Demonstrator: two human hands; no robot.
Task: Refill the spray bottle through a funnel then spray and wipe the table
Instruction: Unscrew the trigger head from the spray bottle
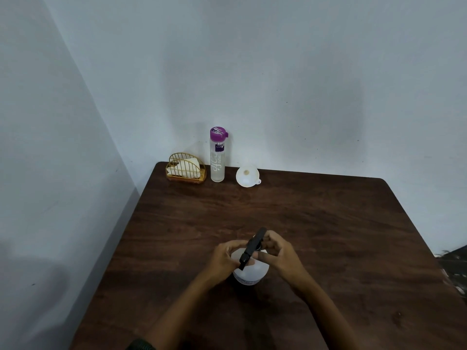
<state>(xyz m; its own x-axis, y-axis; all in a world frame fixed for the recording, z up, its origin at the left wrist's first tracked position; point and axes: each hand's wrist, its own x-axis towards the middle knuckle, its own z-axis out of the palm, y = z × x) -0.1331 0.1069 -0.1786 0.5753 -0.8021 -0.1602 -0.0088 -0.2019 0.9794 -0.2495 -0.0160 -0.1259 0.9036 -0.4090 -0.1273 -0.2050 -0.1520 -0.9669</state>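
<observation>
A white spray bottle (250, 274) with a black trigger head (252, 247) stands on the dark wooden table (328, 223), near the front middle. My left hand (225, 258) grips the bottle's shoulder on the left. My right hand (276, 251) pinches the black spray head at its collar from the right. A white funnel (247, 175) lies on its side at the table's far edge. Left of it stands a clear water bottle (217, 155) with a purple cap, closed.
A gold wire holder with white napkins (185, 170) sits in the far left corner of the table. Walls close the far and left sides. A dark patterned object (454, 263) shows past the right edge.
</observation>
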